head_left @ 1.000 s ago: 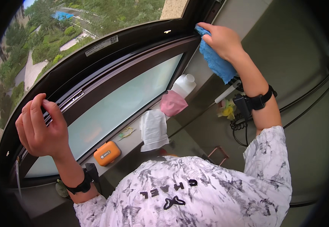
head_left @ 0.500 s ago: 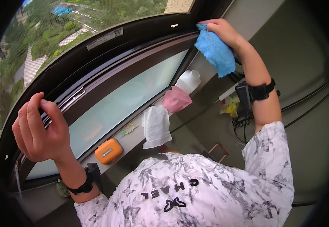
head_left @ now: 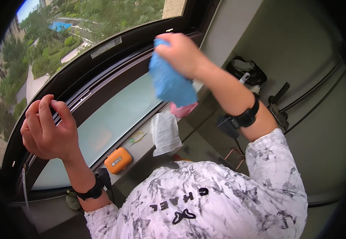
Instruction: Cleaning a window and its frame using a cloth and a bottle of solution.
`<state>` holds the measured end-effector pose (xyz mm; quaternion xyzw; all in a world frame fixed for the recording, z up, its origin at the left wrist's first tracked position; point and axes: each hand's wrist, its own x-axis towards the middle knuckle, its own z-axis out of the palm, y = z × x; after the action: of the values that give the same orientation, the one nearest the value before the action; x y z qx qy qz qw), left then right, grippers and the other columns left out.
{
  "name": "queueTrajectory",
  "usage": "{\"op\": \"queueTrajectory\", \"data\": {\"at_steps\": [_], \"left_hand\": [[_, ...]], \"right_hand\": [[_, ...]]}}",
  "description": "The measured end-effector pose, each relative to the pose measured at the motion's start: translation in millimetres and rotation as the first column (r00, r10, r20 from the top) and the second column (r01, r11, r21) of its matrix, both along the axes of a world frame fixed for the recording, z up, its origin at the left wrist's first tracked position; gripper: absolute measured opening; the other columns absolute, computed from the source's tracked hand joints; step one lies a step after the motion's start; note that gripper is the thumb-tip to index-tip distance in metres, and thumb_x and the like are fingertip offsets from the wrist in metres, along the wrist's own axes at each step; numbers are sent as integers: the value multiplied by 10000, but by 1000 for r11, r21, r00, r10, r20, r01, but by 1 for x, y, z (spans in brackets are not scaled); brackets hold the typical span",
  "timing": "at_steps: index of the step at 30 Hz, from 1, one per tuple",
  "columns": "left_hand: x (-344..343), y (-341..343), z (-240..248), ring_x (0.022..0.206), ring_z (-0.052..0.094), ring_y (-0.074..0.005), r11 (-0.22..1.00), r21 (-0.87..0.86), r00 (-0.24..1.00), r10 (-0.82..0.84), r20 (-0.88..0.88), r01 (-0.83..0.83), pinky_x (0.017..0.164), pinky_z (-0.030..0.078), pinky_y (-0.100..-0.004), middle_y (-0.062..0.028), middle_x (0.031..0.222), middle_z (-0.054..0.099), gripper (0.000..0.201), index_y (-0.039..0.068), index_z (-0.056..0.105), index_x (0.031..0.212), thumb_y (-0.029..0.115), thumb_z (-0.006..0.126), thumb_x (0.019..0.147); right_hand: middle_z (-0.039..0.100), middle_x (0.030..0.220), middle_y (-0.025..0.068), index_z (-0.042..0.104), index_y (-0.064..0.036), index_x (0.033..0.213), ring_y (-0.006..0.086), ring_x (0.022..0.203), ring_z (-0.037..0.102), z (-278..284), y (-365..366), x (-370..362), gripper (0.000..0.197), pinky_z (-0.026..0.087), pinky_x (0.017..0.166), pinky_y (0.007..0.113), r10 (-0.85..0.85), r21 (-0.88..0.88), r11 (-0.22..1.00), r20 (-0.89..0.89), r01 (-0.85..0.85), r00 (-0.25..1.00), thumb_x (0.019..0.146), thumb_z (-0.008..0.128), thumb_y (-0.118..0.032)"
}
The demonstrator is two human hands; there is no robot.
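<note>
Bunched in my right hand (head_left: 179, 53) is a fluffy blue cleaning cloth (head_left: 171, 81), slightly blurred by motion. The fingers and thumb pinch its upper end, and the rest hangs over the window's lower rail and the frosted pane (head_left: 113, 119). My left hand (head_left: 51, 129) is at the left part of the dark window frame (head_left: 129, 46), its fingers curled and the thumb close to the index finger. Whatever may lie within those fingers is hidden.
Along the ledge below lie an orange case (head_left: 118, 160), a thin yellow-green cord (head_left: 137, 138), a white cloth-like sheet (head_left: 165, 133) and a pink item (head_left: 184, 110) partly behind the blue cloth. Black cables (head_left: 314, 95) and a black bracket (head_left: 277, 109) are on the right.
My right hand has carried the blue cloth leftward along the frame from its right corner, now covering the white bottle. My left hand stays nearly in place.
</note>
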<state>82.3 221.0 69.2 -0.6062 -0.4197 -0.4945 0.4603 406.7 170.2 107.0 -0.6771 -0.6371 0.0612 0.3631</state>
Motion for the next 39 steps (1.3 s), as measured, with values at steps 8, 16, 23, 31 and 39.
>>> {"op": "queueTrajectory", "data": {"at_steps": [8,16,23,31,39], "left_hand": [[-8,2,2,790,613,-146,998,27,999,-50,-10,50,706,472,-302,93,888,692,95,234,759,833,159,708,805],[2,-4,2,792,614,-158,999,-28,999,-46,4,46,705,464,-309,74,873,690,98,206,740,834,130,687,801],[4,-6,5,764,589,-162,999,-24,999,-24,-22,23,683,448,-311,68,838,680,94,195,724,809,114,682,786],[6,-5,6,768,586,-165,999,-36,999,-2,-45,0,684,450,-314,71,840,680,93,200,720,801,120,680,775],[10,-8,6,820,614,-175,999,-39,999,31,-21,-31,725,466,-318,66,890,701,98,204,739,848,140,681,800]], "right_hand": [[688,1180,203,579,-97,1383,339,1095,651,17,-25,0,571,489,984,384,196,30,979,118,-201,973,831,578,-244],[685,999,96,687,-269,1221,339,879,679,17,-34,112,345,544,763,479,-444,223,890,629,398,639,903,558,-238],[713,1023,103,703,-244,1183,331,880,702,-9,-7,121,302,561,777,462,-493,245,863,601,441,630,926,544,-228],[726,909,157,703,-174,1131,366,891,694,-11,-18,19,296,549,792,466,-278,169,957,290,236,916,884,550,-230],[694,799,140,661,-87,1015,327,745,704,-8,-17,-92,200,564,657,426,103,146,975,367,-166,924,842,663,-186]]}}
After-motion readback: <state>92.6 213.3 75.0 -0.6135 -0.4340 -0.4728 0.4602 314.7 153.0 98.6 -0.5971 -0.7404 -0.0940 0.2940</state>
